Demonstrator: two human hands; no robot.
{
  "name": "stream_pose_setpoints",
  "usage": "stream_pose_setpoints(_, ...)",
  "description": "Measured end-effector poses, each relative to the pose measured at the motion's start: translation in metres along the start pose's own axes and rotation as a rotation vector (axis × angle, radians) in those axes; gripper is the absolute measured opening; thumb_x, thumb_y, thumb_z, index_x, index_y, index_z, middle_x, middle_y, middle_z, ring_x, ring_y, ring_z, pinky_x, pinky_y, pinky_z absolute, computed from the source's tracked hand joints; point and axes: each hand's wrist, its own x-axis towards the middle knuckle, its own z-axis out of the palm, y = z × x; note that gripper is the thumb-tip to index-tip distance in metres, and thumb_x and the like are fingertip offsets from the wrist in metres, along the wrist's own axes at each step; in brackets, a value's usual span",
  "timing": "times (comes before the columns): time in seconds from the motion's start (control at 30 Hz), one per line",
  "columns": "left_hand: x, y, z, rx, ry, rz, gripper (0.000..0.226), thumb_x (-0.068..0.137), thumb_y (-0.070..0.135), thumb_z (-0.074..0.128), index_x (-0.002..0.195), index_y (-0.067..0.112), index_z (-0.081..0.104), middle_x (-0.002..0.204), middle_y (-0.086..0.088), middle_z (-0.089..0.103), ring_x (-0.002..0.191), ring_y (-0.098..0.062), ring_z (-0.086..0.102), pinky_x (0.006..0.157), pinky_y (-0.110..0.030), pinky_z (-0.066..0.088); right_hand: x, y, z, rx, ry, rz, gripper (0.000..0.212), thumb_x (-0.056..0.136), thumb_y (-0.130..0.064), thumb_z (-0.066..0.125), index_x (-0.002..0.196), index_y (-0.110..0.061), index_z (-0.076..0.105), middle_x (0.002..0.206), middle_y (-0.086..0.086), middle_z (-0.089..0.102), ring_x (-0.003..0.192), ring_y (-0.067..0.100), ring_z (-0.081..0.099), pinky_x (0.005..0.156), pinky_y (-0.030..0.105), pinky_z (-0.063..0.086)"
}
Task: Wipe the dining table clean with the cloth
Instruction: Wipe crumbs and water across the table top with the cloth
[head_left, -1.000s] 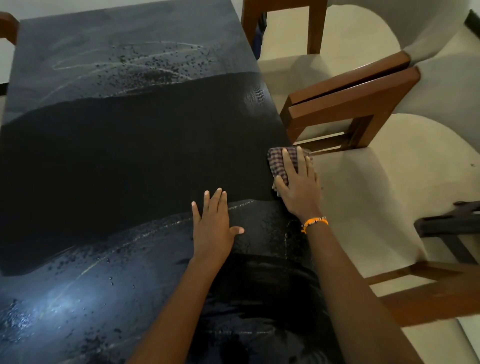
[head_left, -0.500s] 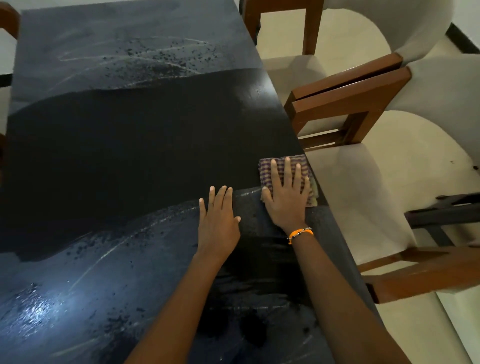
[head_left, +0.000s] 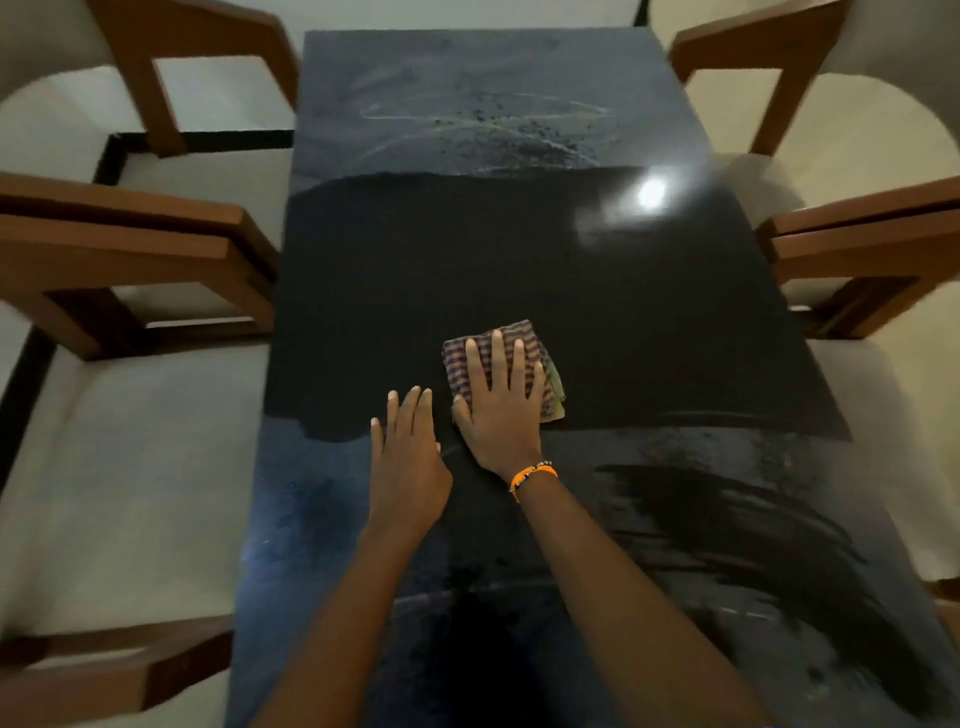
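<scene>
A long black dining table (head_left: 415, 270) runs away from me, glossy and streaked. A folded checked cloth (head_left: 519, 338) lies flat near the middle of the table. My right hand (head_left: 501, 402), with an orange band at the wrist, presses down on the cloth with straight spread fingers. Just to its left, my left hand (head_left: 408, 452) rests flat on the bare tabletop, fingers straight. Dark crumbs and pale smear lines (head_left: 519, 130) mark the far part of the table. Wet smears (head_left: 727, 519) cover the near right part.
Wooden chairs with cream seats stand along both sides: two on the left (head_left: 130, 260) and two on the right (head_left: 857, 249). A lamp's reflection (head_left: 652, 195) glares on the table right of centre. Pale floor shows beyond the far end.
My right hand has slid the cloth from the table's right edge leftward toward the middle. The view has swung left, so chairs on both sides now show. My left hand stays flat beside it.
</scene>
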Motion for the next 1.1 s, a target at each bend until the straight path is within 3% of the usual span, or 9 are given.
stream_pose_setpoints(0.2,-0.019,-0.094,-0.039,-0.051,0.051,-0.178,0.062,0.092,0.005,0.039,0.147,0.009,0.011,0.158,-0.008,0.006,0.145,-0.024,-0.005,0.117,-0.042,-0.001,0.007,-0.125,0.035,0.001,-0.051,-0.217,0.068,0.094,-0.045,0.034,0.150,-0.022,0.004,0.159,0.012,0.000,0.146,0.033,-0.001,0.117,0.054,0.003)
stream_pose_setpoints(0.33,-0.026,-0.136,-0.052,-0.091,0.033,-0.222,0.063,0.091,0.002,0.037,0.147,0.009,0.008,0.158,-0.008,0.004,0.145,-0.025,-0.005,0.117,-0.042,-0.001,0.018,-0.165,0.047,-0.022,-0.052,-0.332,0.066,0.093,-0.045,0.038,0.150,-0.024,0.011,0.159,0.010,0.006,0.146,0.033,0.003,0.116,0.053,0.003)
stream_pose_setpoints(0.43,-0.025,-0.140,-0.052,-0.148,0.011,-0.172,0.062,0.093,0.003,0.035,0.148,0.010,0.006,0.158,-0.005,0.002,0.145,-0.022,-0.006,0.117,-0.038,-0.002,0.040,-0.162,0.045,-0.056,-0.039,-0.375,0.064,0.092,-0.042,0.039,0.149,-0.026,0.014,0.159,0.008,0.007,0.146,0.032,0.004,0.116,0.051,0.002)
stream_pose_setpoints(0.73,-0.040,-0.165,-0.049,-0.326,0.022,-0.252,0.057,0.095,0.002,0.033,0.147,0.008,0.011,0.157,-0.007,0.011,0.145,-0.021,0.001,0.117,-0.033,0.000,0.100,-0.181,0.046,-0.126,-0.090,-0.395,0.061,0.096,-0.043,0.035,0.149,-0.027,0.010,0.160,0.007,0.002,0.146,0.031,-0.001,0.116,0.053,0.001)
stream_pose_setpoints(0.87,-0.053,-0.168,-0.052,-0.393,0.045,-0.297,0.056,0.094,-0.001,0.033,0.146,0.006,0.013,0.156,-0.010,0.014,0.145,-0.022,0.004,0.117,-0.032,0.002,0.074,-0.182,0.045,-0.118,-0.089,-0.403,0.061,0.096,-0.042,0.035,0.150,-0.026,0.010,0.160,0.008,0.001,0.147,0.031,-0.002,0.116,0.053,-0.001)
stream_pose_setpoints(1.0,-0.067,-0.165,-0.055,-0.455,0.057,-0.323,0.063,0.092,-0.002,0.035,0.147,0.009,0.008,0.156,-0.013,0.015,0.145,-0.024,0.007,0.118,-0.040,0.011,0.012,-0.189,0.051,-0.070,-0.113,-0.479,0.062,0.095,-0.042,0.035,0.149,-0.025,0.011,0.159,0.009,0.002,0.146,0.032,0.000,0.116,0.053,-0.001)
stream_pose_setpoints(1.1,-0.078,-0.161,-0.056,-0.431,0.087,-0.285,0.063,0.090,-0.002,0.037,0.147,0.008,0.011,0.149,-0.018,0.029,0.139,-0.030,0.025,0.114,-0.045,0.023,-0.034,-0.185,0.057,-0.022,-0.100,-0.552,0.062,0.092,-0.040,0.038,0.148,-0.026,0.018,0.159,0.008,0.010,0.146,0.032,0.005,0.117,0.052,0.002)
